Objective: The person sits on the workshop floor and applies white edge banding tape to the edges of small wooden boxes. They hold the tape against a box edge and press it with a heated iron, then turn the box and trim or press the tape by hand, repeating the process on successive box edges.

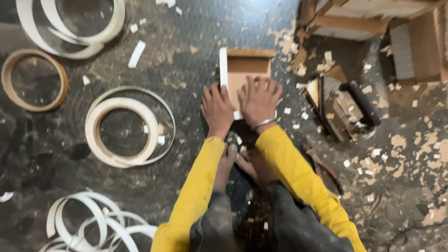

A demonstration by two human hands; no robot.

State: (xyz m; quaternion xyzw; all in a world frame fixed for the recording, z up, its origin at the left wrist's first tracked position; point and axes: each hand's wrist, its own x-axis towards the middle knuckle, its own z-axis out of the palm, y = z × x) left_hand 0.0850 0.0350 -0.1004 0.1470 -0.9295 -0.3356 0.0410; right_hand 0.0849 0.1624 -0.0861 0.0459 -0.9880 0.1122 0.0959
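A small square wooden board [247,70] lies on the dark floor in front of me, with a white edging strip [223,65] along its left side. My left hand [216,108] rests flat on the floor and the strip at the board's lower left corner. My right hand [259,99], with a metal bangle at the wrist, presses fingers spread on the board's near edge. Both arms wear yellow sleeves. My bare feet [242,163] show below the hands. Neither hand grips anything.
Coils of white edging tape lie at top left [70,28], centre left [122,130] and bottom left [93,224]; a tan coil [33,79] sits far left. A small tool [345,112] lies to the right, wooden frames [373,23] top right, scraps all around.
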